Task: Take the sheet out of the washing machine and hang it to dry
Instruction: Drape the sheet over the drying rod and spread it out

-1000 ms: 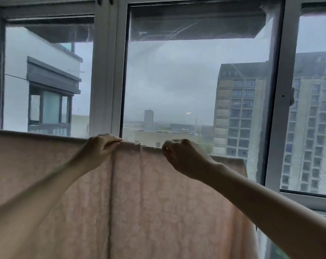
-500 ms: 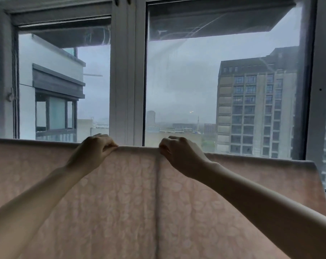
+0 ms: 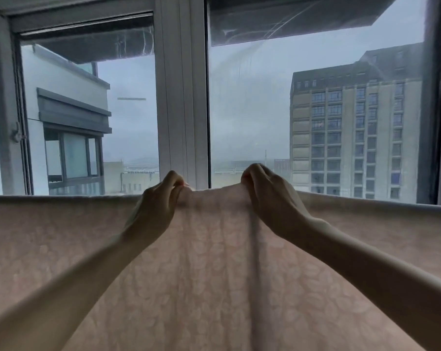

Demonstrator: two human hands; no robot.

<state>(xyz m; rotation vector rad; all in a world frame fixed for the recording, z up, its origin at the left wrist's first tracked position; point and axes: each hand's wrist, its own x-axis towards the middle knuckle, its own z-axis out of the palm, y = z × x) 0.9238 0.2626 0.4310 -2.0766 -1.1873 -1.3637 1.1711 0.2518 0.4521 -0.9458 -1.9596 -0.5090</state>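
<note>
A pale pink sheet (image 3: 214, 262) with a faint leaf pattern hangs across the whole width of the view, its top edge level just below the windows. My left hand (image 3: 156, 206) pinches the top edge left of centre. My right hand (image 3: 270, 198) pinches the same edge a little to the right. Between the two hands the edge is lifted slightly above the rest of the line. A dark vertical fold runs down the sheet below my right hand. Whatever carries the sheet is hidden under the fabric.
Directly behind the sheet are large windows with a white frame post (image 3: 181, 97) at centre and a dark post (image 3: 434, 97) at the right. A latch (image 3: 17, 135) sits on the left frame. Tall buildings stand outside.
The view has shifted to the left along the sheet. My hands have moved closer together and now lift the pinched top edge a little above the line.
</note>
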